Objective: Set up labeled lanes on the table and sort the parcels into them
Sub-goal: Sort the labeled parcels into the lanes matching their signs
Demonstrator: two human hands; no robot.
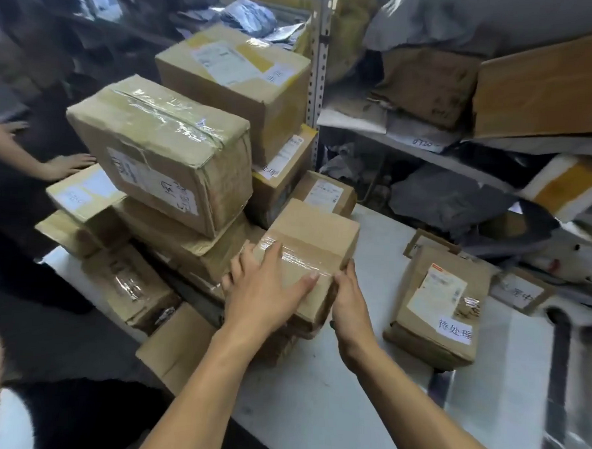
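A small taped cardboard parcel (pixel 316 237) sits on top of other boxes at the right edge of a pile on the white table (pixel 330 397). My left hand (pixel 267 288) lies flat on its taped top, fingers straight and spread. My right hand (pixel 347 295) presses against its right side, fingers straight. To the right, a separate parcel (pixel 437 307) with a shipping label and a white handwritten label lies alone on the table. Beyond it lie small cardboard lane labels (pixel 520 292) with handwriting.
A tall stack of cardboard boxes (pixel 164 155) fills the table's left half. Another person's hand (pixel 69 166) rests on a box at the far left. A metal shelf rack (pixel 318 71) with grey bags and boxes stands behind the table.
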